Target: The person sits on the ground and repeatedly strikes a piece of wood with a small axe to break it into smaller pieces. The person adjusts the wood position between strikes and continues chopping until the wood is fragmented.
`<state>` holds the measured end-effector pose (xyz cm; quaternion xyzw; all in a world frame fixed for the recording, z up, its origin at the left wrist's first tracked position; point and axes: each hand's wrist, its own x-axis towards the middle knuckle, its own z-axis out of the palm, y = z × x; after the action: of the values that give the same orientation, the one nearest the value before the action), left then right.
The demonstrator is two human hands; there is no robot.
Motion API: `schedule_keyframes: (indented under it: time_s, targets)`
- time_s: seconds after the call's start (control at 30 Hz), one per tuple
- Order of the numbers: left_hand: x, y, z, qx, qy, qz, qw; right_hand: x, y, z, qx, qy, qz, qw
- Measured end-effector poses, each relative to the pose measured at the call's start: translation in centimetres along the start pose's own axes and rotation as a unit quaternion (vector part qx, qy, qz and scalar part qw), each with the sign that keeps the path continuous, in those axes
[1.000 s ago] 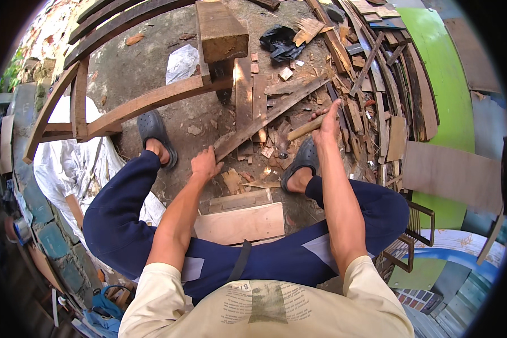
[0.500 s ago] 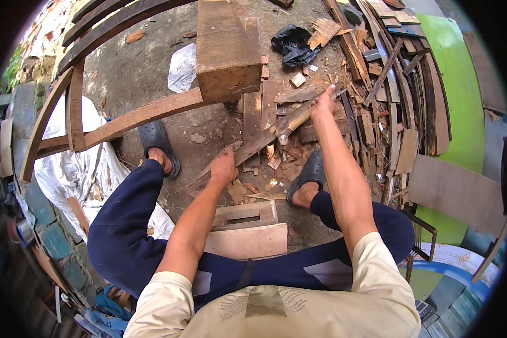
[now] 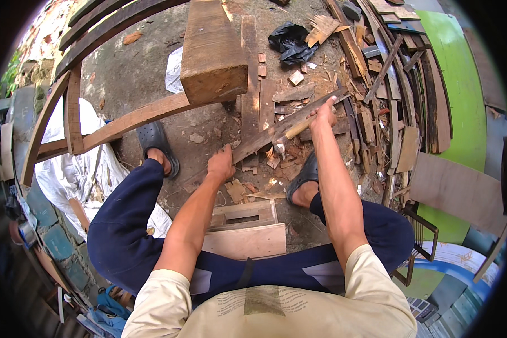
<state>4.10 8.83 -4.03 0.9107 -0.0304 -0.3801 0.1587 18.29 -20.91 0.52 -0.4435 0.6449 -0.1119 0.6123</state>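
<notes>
A long, weathered wooden plank (image 3: 265, 136) slants over the ground between my feet, its far right end raised higher in the picture. My left hand (image 3: 221, 163) is closed around its lower left part. Near the other end, my right hand (image 3: 323, 114) grips the plank's edge, the thumb stretched along it. Also in that hand is a tool with a pale wooden handle (image 3: 299, 128). A shiny metal part shows at its lower end, but its kind I cannot make out. A thick squared wooden block (image 3: 215, 81) rests just beyond on a curved wooden beam (image 3: 143, 117).
Scrap boards (image 3: 390, 84) are heaped along the right, beside a green panel (image 3: 453, 73). A black plastic bag (image 3: 292, 44) lies beyond the plank. White cloth (image 3: 67, 169) spreads at left. A low wooden frame (image 3: 245, 239) sits between my legs, and wood chips (image 3: 239, 191) litter the ground.
My right hand has come slightly lower and nearer, and the plank has shifted with it. My left hand still grips the plank. The whole view has shifted a little.
</notes>
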Motion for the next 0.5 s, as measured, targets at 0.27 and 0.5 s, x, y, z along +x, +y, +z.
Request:
schedule_keyframes:
  time_s: [0.27, 0.5]
  targets:
    - [-0.6, 0.6, -0.1, 0.001, -0.006, -0.012, 1.000, 1.7, -1.4, 0.3, 0.015, 0.002, -0.031, 0.999]
    - [0.4, 0.8, -0.2, -0.005, -0.032, -0.008, 0.999, -1.0, -2.2, -0.1, 0.092, 0.004, -0.133, 0.987]
